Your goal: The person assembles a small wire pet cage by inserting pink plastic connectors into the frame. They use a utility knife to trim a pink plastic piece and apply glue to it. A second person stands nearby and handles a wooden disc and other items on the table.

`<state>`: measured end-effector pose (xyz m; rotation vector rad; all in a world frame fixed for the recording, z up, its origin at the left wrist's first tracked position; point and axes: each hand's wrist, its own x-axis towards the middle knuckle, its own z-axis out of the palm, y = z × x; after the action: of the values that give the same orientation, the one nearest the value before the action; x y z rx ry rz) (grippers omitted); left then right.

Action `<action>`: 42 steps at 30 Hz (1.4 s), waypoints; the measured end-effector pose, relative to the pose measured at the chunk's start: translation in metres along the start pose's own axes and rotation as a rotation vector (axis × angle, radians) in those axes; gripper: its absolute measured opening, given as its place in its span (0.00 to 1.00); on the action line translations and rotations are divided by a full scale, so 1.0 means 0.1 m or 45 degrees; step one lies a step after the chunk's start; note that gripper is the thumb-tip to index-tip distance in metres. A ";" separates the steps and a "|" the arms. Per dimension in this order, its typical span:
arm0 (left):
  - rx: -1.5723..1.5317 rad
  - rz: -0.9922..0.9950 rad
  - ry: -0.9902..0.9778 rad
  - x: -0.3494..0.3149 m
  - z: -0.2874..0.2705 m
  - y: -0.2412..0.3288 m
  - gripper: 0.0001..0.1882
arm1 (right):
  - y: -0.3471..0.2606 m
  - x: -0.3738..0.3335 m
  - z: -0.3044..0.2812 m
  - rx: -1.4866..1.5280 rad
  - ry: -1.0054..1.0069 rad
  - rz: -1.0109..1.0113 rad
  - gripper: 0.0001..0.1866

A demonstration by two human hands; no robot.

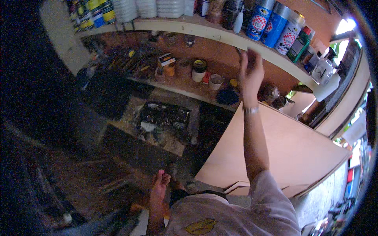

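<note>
My right arm is raised, and my right hand (252, 76) is up at the front edge of the upper shelf (220, 36), just below the blue spray cans (260, 19). Its fingers are smeared, so whether they hold anything does not show. Low in front of my body, my left hand (159, 188) is closed with the fingertips around a small pink piece (161, 172), too small to name. Behind the raised hand, on the lower shelf, are a white tub (215, 82), a can with a yellow rim (199, 70) and a dark blue cloth-like bundle (228, 96).
A large pale board (271, 145) leans at my right. White stacked containers (146, 8), yellow-labelled bottles (100, 11) and a green can (299, 46) line the upper shelf. Many thin tools (126, 65) lie on the lower one. A dark tray (165, 114) sits below.
</note>
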<state>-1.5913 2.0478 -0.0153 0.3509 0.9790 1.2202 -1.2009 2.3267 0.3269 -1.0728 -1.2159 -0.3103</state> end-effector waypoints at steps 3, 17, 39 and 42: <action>-0.086 -0.130 -0.115 0.67 0.43 0.43 0.14 | 0.35 0.75 0.35 -0.571 0.087 -0.088 0.20; 0.325 -0.204 -0.458 2.13 1.15 1.56 0.17 | 0.74 1.22 0.71 -0.991 0.012 0.151 0.20; 0.713 -0.478 -1.405 -1.37 3.55 -1.20 0.11 | -2.50 -2.35 -3.38 -1.513 0.108 0.753 0.10; 0.618 -0.604 -1.499 -2.08 3.55 -1.83 0.10 | -2.80 -2.52 -4.19 -1.642 0.035 0.878 0.11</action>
<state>-1.2033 1.8894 0.1492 1.0058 0.2510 0.1857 -1.2399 1.7679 0.2658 -2.4839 -0.4376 -0.5759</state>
